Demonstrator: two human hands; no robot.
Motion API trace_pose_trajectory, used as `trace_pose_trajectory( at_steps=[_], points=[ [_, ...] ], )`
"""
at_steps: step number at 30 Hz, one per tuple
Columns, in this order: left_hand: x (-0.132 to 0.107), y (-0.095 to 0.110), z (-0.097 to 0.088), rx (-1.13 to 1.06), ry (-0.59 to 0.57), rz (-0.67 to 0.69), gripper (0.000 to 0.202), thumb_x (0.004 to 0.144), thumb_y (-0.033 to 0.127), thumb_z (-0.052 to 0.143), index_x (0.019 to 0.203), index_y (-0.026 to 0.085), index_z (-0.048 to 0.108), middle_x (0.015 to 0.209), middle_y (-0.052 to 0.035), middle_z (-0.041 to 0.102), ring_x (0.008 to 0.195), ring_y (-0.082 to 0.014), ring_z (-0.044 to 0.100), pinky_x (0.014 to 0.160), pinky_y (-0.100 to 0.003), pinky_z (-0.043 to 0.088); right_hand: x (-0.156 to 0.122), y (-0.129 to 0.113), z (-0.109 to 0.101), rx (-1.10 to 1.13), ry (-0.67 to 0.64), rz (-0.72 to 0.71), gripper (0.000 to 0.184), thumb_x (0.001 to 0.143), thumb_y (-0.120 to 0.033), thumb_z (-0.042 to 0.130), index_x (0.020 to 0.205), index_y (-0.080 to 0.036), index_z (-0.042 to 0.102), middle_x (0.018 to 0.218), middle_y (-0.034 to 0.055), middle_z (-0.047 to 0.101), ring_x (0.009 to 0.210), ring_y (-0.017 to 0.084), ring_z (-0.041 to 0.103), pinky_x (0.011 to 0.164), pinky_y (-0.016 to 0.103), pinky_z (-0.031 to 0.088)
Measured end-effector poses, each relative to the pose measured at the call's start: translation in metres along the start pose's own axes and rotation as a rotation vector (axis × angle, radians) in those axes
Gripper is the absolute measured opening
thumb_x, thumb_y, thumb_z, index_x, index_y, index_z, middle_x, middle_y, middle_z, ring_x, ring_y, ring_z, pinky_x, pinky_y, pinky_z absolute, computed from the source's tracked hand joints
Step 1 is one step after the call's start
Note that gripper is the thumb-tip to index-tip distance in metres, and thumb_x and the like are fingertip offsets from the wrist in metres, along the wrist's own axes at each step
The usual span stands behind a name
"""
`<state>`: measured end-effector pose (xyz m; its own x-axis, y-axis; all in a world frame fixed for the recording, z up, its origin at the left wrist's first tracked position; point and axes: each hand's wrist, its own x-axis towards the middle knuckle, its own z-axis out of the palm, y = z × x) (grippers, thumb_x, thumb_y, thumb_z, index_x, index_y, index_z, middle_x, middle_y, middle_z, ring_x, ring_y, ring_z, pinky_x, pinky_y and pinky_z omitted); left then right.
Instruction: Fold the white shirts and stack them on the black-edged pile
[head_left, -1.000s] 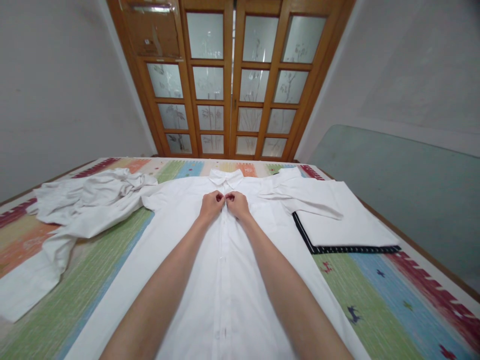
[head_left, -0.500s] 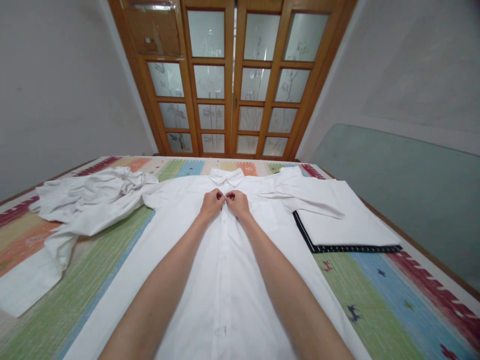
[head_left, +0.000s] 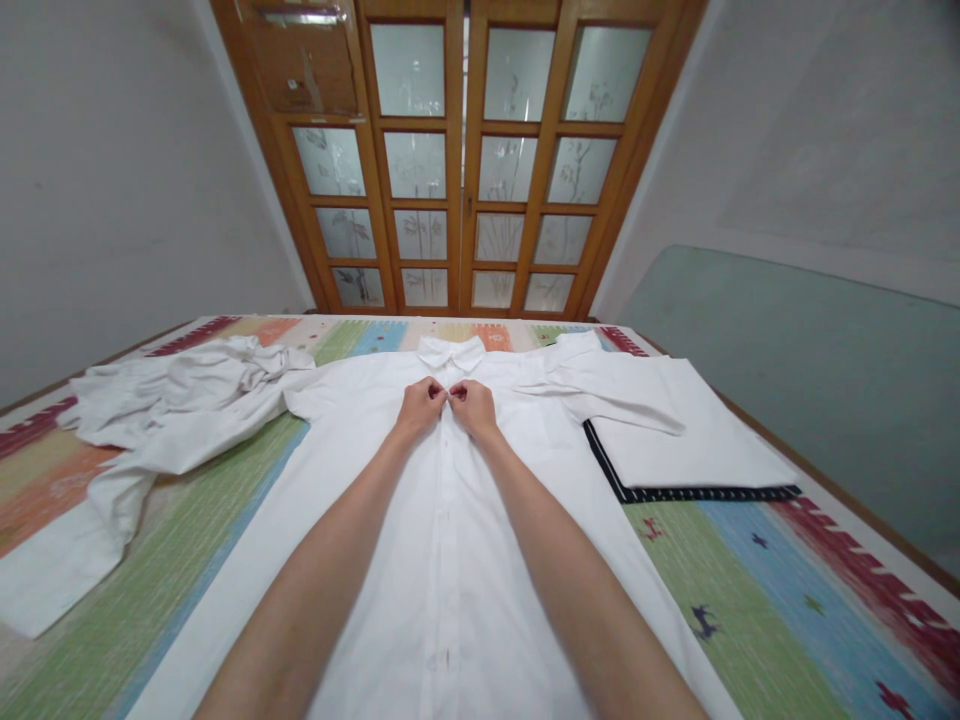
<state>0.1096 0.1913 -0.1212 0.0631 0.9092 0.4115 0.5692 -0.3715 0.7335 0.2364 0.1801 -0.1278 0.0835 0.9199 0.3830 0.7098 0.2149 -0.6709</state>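
A white shirt [head_left: 375,590] lies spread out, front side up, with its collar [head_left: 452,352] at the far end and its button strip running down the middle. Just below the collar, my left hand [head_left: 424,405] pinches the strip's edge from the left. My right hand [head_left: 471,405] pinches the same spot from the right, its fingertips almost touching those of the left. The small button or buttonhole between the fingers is hidden. One sleeve [head_left: 630,405] of the shirt stretches out to the right.
On the left lies a crumpled white garment [head_left: 187,390], touching the shirt's sleeve side. Folded white cloth [head_left: 697,440] rests on a black, white-dotted edged item [head_left: 697,494] at the right. Underneath is a colourful striped cover [head_left: 750,600]. Wooden glass-paned doors [head_left: 459,200] stand behind.
Both hands stay pinched at the same place on the button strip, with barely any finger movement. The whole view has shifted very slightly.
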Motion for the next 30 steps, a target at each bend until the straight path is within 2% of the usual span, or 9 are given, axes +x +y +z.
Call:
trace_pose_trajectory(
  at_steps=[12, 15, 20, 25, 30],
  points=[
    [-0.0010, 0.0026, -0.0021, 0.005, 0.001, -0.003, 0.006, 0.071, 0.020, 0.060, 0.065, 0.018, 0.060, 0.062, 0.0016, 0.063, 0.062, -0.0143, 0.057, 0.064, -0.026, 0.044, -0.0006, -0.0020, -0.0005, -0.016, 0.031, -0.005, 0.010, 0.076, -0.012, 0.061, 0.079, -0.018, 0.069, 0.083, 0.0049, 0.071, 0.079, 0.017, 0.063, 0.076, 0.025, 0.046],
    [-0.0017, 0.0016, -0.0024, -0.062, 0.014, -0.012, 0.002, 0.070, 0.019, 0.061, 0.069, 0.019, 0.060, 0.066, 0.0016, 0.064, 0.064, -0.0140, 0.058, 0.064, -0.026, 0.045, -0.0008, -0.0043, -0.0014, -0.004, 0.044, 0.008, 0.007, 0.075, -0.015, 0.063, 0.078, -0.018, 0.069, 0.082, 0.0045, 0.071, 0.079, 0.016, 0.063, 0.075, 0.025, 0.046],
    [-0.0023, -0.0006, -0.0018, -0.179, 0.020, -0.005, 0.009, 0.068, 0.016, 0.061, 0.074, 0.020, 0.055, 0.069, 0.0031, 0.063, 0.061, -0.0118, 0.058, 0.060, -0.023, 0.044, -0.0006, -0.0067, -0.0017, 0.014, 0.049, 0.060, 0.010, 0.078, -0.023, 0.063, 0.074, -0.017, 0.070, 0.080, 0.0050, 0.071, 0.077, 0.016, 0.063, 0.073, 0.025, 0.045],
    [-0.0025, -0.0003, -0.0016, -0.151, 0.032, 0.016, 0.010, 0.069, 0.016, 0.062, 0.074, 0.020, 0.054, 0.069, 0.0035, 0.062, 0.061, -0.0116, 0.057, 0.061, -0.023, 0.044, 0.0002, -0.0042, -0.0018, -0.007, 0.022, 0.046, 0.013, 0.081, -0.022, 0.061, 0.076, -0.016, 0.072, 0.082, 0.0063, 0.073, 0.078, 0.016, 0.064, 0.074, 0.024, 0.045],
    [-0.0032, 0.0033, -0.0020, -0.055, 0.008, -0.001, 0.005, 0.072, 0.019, 0.061, 0.076, 0.019, 0.062, 0.070, 0.0008, 0.067, 0.065, -0.0139, 0.060, 0.066, -0.026, 0.047, 0.0010, -0.0019, -0.0011, -0.057, 0.009, 0.017, 0.016, 0.084, -0.020, 0.057, 0.078, -0.016, 0.072, 0.085, 0.0073, 0.073, 0.080, 0.017, 0.064, 0.075, 0.025, 0.045]
  ],
)
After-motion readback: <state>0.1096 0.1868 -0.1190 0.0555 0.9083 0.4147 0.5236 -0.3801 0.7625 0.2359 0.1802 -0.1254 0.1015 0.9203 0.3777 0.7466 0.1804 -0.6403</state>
